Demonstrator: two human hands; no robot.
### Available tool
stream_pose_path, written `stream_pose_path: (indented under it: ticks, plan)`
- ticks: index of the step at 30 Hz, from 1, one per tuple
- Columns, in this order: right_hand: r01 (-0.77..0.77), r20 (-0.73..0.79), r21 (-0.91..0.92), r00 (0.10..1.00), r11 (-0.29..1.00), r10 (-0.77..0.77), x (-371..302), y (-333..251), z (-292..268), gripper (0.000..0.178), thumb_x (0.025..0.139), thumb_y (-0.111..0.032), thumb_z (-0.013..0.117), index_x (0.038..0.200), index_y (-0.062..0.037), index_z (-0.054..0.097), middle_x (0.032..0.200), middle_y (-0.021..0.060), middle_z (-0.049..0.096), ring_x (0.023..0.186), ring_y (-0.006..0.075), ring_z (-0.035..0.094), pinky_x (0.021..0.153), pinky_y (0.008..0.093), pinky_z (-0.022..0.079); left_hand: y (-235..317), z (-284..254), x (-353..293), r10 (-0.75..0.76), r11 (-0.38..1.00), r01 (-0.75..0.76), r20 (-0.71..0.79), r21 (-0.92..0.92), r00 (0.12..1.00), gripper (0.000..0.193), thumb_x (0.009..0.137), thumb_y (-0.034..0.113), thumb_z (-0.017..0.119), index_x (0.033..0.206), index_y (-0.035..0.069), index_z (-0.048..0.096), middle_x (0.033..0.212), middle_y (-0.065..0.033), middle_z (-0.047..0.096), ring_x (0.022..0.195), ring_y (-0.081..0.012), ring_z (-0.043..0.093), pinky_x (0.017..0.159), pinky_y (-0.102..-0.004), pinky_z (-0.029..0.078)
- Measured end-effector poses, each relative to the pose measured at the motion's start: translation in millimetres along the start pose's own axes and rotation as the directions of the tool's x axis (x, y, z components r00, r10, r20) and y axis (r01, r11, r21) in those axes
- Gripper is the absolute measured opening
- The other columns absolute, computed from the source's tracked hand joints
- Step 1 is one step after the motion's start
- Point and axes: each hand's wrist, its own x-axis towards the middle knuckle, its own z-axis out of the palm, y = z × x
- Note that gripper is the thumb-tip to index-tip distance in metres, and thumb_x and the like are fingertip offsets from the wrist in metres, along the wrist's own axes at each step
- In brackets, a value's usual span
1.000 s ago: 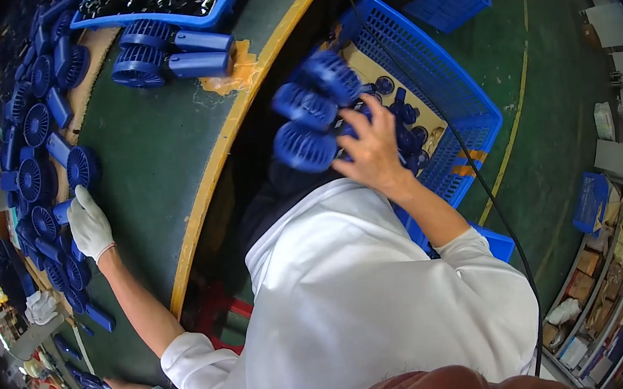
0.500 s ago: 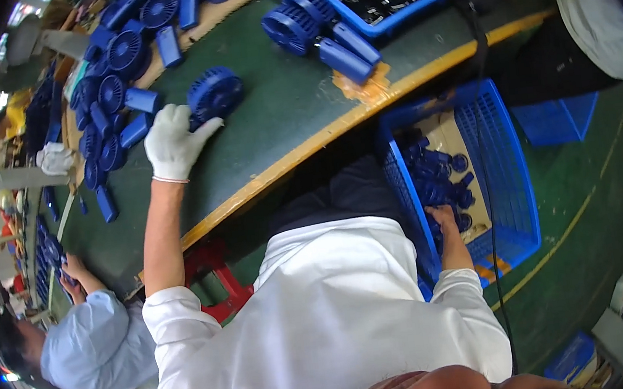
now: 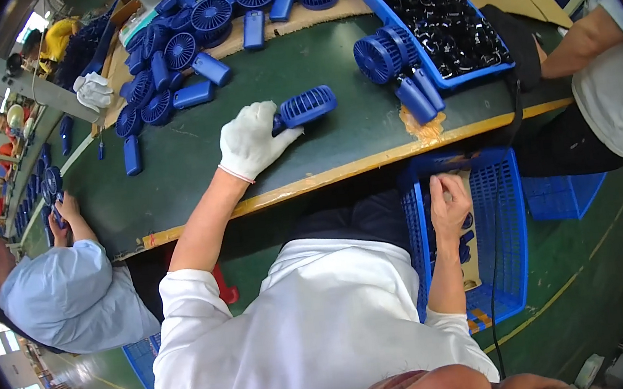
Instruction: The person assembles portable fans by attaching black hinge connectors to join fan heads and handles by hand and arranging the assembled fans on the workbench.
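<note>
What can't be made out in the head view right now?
All in the head view:
Held fan: its lower end is hidden by the gloved left hand.
Right hand: whether it holds anything small is unclear; its own curl hides that.
Blue crate: its full contents are partly blocked by the right hand and forearm.
Fan pile: cut off by the upper edge.
Black parts: too small to count.

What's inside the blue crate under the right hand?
Dark blue parts on a beige liner. The right hand and forearm hide some contents; what lies beneath can't be seen.
</note>
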Motion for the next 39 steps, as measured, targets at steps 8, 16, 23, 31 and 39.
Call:
stream_pose_path:
  ticks: [8, 16, 23, 31, 39]
  plan:
    - [0.396, 0.182, -0.441, 0.918, 0.805, -0.352, 194.9, -27.4, 30.1, 0.017, 0.085, -0.017, 0.067, 0.086, -0.0005, 0.066, 0.088, 0.0152, 0.064, 0.085, 0.036, 0.061, 0.074, 0.0434, 0.049, -4.8, -2.6, 2.5, 0.064, 0.998, -0.062, 0.076, -0.021, 0.995, 0.038, 0.071, 0.043, 0.075, 0.08, 0.009, 0.061, 0.079, -0.0079, 0.06, 0.08, -0.0254, 0.063, 0.06, -0.0385, 0.054]
    - [0.542, 0.647, -0.531, 0.756, 0.652, -0.101, 292.8, 16.4, 66.0, 0.021, 0.078, -0.02, 0.068, 0.082, 0.0002, 0.068, 0.085, 0.0243, 0.065, 0.085, 0.0415, 0.064, 0.074, 0.0483, 0.05, -7.2, -14.8, 6.0, -0.029, 0.998, 0.042, 0.227, -0.053, 0.974, 0.041, 0.076, 0.049, 0.07, 0.077, 0.008, 0.065, 0.08, -0.0121, 0.064, 0.078, -0.0287, 0.065, 0.062, -0.041, 0.055]
    - [0.181, 0.478, -0.333, 0.879, 0.925, 0.0, 318.1, 66.1, 66.5, 0.028, 0.087, -0.009, 0.059, 0.109, 0.0083, 0.065, 0.076, 0.0099, 0.066, 0.065, 0.0129, 0.059, 0.06, 0.0276, 0.047, -12.0, -5.2, -3.8, -0.006, 0.998, 0.016, 0.142, -0.065, 0.99, 0.041, 0.076, 0.049, 0.069, 0.079, 0.008, 0.063, 0.083, -0.0092, 0.061, 0.08, -0.026, 0.063, 0.06, -0.0384, 0.053]
    - [-0.135, 0.158, 0.041, 0.979, 0.99, 0.127, 328.1, 78.7, 50.2, 0.035, 0.092, -0.01, 0.059, 0.125, 0.0017, 0.06, 0.1, 0.0071, 0.066, 0.069, 0.009, 0.058, 0.055, 0.0204, 0.046, -15.8, -2.6, -0.1, -0.006, 0.998, 0.015, 0.139, -0.065, 0.99, 0.044, 0.079, 0.053, 0.065, 0.079, 0.009, 0.064, 0.08, -0.0087, 0.064, 0.076, -0.0269, 0.065, 0.061, -0.0394, 0.052]
    - [0.069, 0.231, 0.152, 0.967, 0.986, -0.103, 228.5, -47.8, 70.4, 0.026, 0.094, -0.004, 0.054, 0.119, -0.0017, 0.063, 0.081, 0.008, 0.069, 0.062, 0.0091, 0.058, 0.055, 0.0221, 0.047, -19.6, -6.4, 22.3, -0.458, 0.728, 0.502, 0.215, -0.467, 0.863, 0.054, 0.088, 0.053, 0.053, 0.073, 0.004, 0.069, 0.066, -0.0179, 0.065, 0.068, -0.03, 0.067, 0.065, -0.0388, 0.052]
